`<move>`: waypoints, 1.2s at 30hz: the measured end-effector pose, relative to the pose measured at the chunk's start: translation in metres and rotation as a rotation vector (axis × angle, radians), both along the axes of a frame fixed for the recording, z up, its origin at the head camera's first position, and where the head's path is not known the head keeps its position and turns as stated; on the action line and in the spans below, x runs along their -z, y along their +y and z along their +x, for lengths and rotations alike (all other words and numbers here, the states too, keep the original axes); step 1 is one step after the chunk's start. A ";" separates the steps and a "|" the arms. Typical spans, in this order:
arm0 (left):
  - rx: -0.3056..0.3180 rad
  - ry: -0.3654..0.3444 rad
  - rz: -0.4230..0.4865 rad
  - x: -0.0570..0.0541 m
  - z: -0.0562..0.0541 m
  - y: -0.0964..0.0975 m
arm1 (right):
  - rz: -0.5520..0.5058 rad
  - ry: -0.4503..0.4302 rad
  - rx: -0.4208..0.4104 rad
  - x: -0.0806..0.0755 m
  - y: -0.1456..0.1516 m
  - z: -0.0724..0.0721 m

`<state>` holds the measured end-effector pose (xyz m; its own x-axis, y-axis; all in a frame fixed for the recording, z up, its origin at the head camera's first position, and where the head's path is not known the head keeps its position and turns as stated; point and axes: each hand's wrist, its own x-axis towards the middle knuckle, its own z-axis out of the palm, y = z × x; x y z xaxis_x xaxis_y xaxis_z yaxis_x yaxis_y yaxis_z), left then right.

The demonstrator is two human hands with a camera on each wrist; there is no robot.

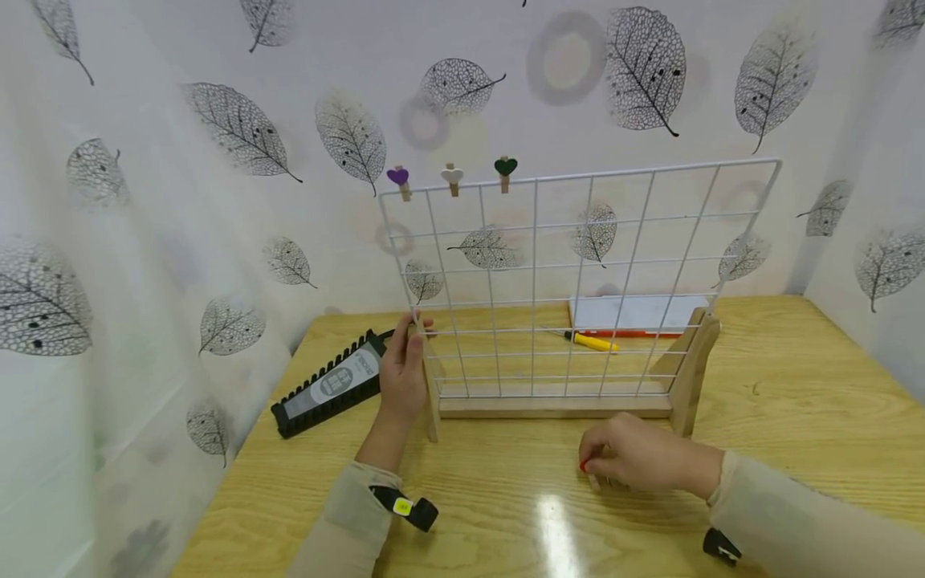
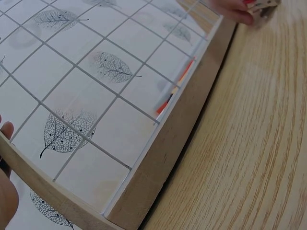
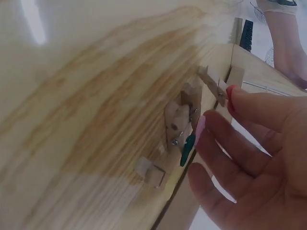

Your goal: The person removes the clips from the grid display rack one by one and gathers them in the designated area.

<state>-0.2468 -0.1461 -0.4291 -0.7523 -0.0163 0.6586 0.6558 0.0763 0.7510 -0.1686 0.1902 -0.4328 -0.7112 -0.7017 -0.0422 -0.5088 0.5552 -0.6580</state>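
Observation:
In the head view, my left hand (image 1: 401, 381) holds the left wooden upright of a white wire grid rack (image 1: 535, 265), thumb in front. My right hand (image 1: 636, 456) is low over the table before the rack's right half, pinching a small wooden clothespin with a red heart (image 3: 231, 98) by its heart end. Beside the fingers in the right wrist view are several more clothespins, with a green heart (image 3: 187, 149), a pink heart (image 3: 200, 127) and a yellow one (image 3: 172, 183). Clothespins with a purple heart (image 1: 398, 177), a white heart (image 1: 452, 174) and a green heart (image 1: 506, 166) grip the grid's top wire at left.
A black toothed rack with a grey label (image 1: 336, 381) lies left of the stand. Behind the grid are a yellow-handled screwdriver (image 1: 594, 343) and a white, red-edged flat box (image 1: 636, 313). The wooden table (image 1: 462, 490) meets a leaf-patterned curtain (image 1: 238, 201) at the back and left.

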 end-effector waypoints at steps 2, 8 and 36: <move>0.005 0.005 0.004 0.000 0.000 -0.001 | 0.003 0.002 0.001 0.002 0.000 -0.001; 0.009 0.014 0.015 0.001 0.000 -0.002 | -0.004 0.036 -0.049 0.004 -0.003 -0.003; 0.025 0.050 0.024 0.001 -0.002 -0.002 | -0.511 1.227 0.108 -0.177 -0.046 -0.044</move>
<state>-0.2486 -0.1480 -0.4300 -0.7186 -0.0141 0.6953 0.6943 0.0419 0.7184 -0.2126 0.1440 -0.2554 -0.1522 -0.3847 0.9104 -0.8868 0.4599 0.0460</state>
